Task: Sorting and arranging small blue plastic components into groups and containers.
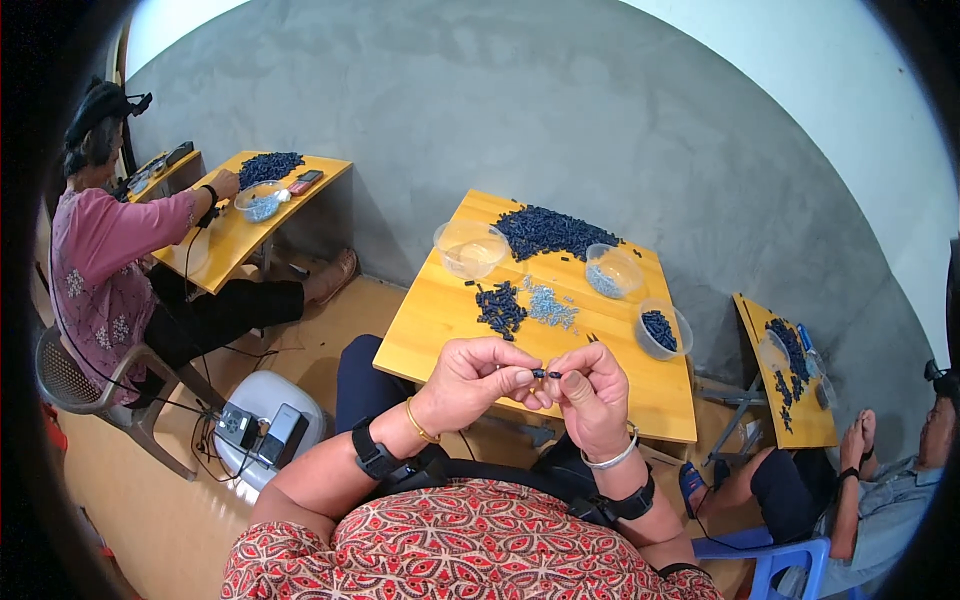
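STEP: we judge mating in hand | HANDS: left hand (478, 378) and right hand (592, 393) pinch small dark part (547, 374) | NEXT: needs aligned push.

Count of items in view: tables, bowls, persons.

Four wooden tables (440, 310); three clear plastic bowls (470, 247) on the near table; three persons, two seated co-workers (110, 260); dark blue pieces in piles (548, 230), too many to count.

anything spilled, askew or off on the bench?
Nothing stands out. Both hands, left hand and right hand, pinch one small dark part between them above the wooden table. The dark parts pile and pale-blue parts lie loose but grouped; three clear bowls stand upright.
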Demonstrator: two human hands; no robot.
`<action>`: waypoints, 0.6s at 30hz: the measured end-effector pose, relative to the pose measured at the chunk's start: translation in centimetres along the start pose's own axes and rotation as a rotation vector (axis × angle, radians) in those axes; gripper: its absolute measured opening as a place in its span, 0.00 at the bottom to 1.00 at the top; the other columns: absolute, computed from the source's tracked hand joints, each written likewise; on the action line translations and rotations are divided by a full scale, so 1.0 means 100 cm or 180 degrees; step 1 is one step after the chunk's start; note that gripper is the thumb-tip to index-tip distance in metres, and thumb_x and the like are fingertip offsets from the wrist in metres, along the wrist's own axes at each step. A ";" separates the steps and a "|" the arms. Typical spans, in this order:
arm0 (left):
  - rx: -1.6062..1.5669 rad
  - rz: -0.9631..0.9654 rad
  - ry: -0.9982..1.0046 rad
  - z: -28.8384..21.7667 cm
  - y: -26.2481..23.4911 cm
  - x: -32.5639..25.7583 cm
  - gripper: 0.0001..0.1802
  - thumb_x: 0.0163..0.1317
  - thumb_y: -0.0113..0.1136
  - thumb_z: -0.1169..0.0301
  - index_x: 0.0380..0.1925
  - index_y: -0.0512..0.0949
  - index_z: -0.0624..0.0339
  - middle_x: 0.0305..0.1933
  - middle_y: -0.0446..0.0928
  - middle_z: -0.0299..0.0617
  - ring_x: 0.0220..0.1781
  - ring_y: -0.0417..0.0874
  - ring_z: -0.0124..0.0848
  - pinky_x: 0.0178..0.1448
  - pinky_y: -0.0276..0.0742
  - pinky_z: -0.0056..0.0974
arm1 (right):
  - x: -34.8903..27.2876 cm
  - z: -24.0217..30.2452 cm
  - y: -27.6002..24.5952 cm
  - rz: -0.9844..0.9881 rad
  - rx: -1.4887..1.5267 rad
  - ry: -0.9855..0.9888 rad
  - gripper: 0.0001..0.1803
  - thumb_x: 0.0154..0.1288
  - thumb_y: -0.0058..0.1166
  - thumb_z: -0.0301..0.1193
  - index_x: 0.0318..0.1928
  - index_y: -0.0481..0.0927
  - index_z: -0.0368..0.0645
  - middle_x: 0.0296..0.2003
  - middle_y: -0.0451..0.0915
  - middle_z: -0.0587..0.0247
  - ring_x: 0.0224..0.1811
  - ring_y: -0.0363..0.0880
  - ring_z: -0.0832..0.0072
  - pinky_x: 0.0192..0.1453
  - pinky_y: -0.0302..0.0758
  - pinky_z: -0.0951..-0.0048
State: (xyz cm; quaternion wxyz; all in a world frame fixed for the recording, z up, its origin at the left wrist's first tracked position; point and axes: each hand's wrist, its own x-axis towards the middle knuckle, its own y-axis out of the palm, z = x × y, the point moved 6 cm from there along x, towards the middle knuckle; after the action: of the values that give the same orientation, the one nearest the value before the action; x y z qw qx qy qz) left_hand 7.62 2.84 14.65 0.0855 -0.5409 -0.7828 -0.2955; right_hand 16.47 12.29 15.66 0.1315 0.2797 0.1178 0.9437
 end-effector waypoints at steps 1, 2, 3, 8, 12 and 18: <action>-0.0004 -0.0004 -0.0005 0.000 0.000 0.000 0.06 0.57 0.54 0.79 0.34 0.75 0.69 0.28 0.76 0.42 0.29 0.77 0.26 0.35 0.77 0.31 | 0.000 0.000 0.000 0.0054 -0.0039 -0.0037 0.06 0.62 0.49 0.26 0.35 0.68 0.38 0.27 0.73 0.63 0.27 0.70 0.80 0.33 0.70 0.79; 0.0026 0.0040 -0.0008 0.000 0.001 0.000 0.06 0.57 0.54 0.79 0.34 0.75 0.69 0.28 0.76 0.42 0.29 0.77 0.26 0.35 0.77 0.31 | 0.000 -0.001 -0.001 0.0049 -0.0041 -0.0027 0.06 0.62 0.49 0.26 0.35 0.68 0.38 0.27 0.73 0.63 0.27 0.70 0.80 0.33 0.70 0.79; 0.0055 0.0083 -0.0010 0.000 0.002 0.000 0.06 0.57 0.54 0.79 0.34 0.75 0.69 0.28 0.76 0.42 0.29 0.77 0.26 0.36 0.77 0.31 | 0.001 -0.003 -0.003 0.0063 -0.0133 -0.0067 0.06 0.62 0.49 0.26 0.35 0.68 0.38 0.27 0.73 0.63 0.27 0.71 0.80 0.33 0.70 0.79; -0.0087 0.0168 -0.0033 0.001 0.000 0.000 0.06 0.58 0.52 0.80 0.34 0.75 0.70 0.30 0.77 0.45 0.31 0.79 0.28 0.37 0.78 0.31 | 0.001 -0.003 -0.001 0.0109 -0.0311 -0.0163 0.05 0.62 0.49 0.25 0.35 0.68 0.38 0.27 0.73 0.62 0.28 0.71 0.80 0.33 0.70 0.80; -0.0178 0.0184 -0.0099 0.003 0.000 -0.002 0.05 0.59 0.51 0.80 0.34 0.75 0.70 0.31 0.78 0.45 0.32 0.80 0.28 0.39 0.78 0.31 | 0.001 -0.003 0.000 0.0252 -0.0425 -0.0207 0.06 0.61 0.49 0.25 0.34 0.67 0.38 0.28 0.72 0.62 0.28 0.71 0.80 0.33 0.70 0.80; -0.0149 0.0199 -0.0078 0.002 -0.001 -0.002 0.05 0.59 0.51 0.80 0.34 0.75 0.70 0.31 0.78 0.45 0.32 0.80 0.28 0.38 0.78 0.30 | -0.001 -0.004 0.002 0.0128 -0.0128 -0.0190 0.06 0.62 0.49 0.26 0.34 0.67 0.38 0.27 0.72 0.62 0.28 0.71 0.80 0.34 0.69 0.80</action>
State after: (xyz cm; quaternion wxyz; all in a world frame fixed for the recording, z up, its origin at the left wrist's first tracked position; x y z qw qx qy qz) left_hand 7.70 2.76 14.38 0.0724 -0.5705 -0.7594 -0.3042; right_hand 16.31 12.03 15.39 0.1215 0.3073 0.0891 0.9396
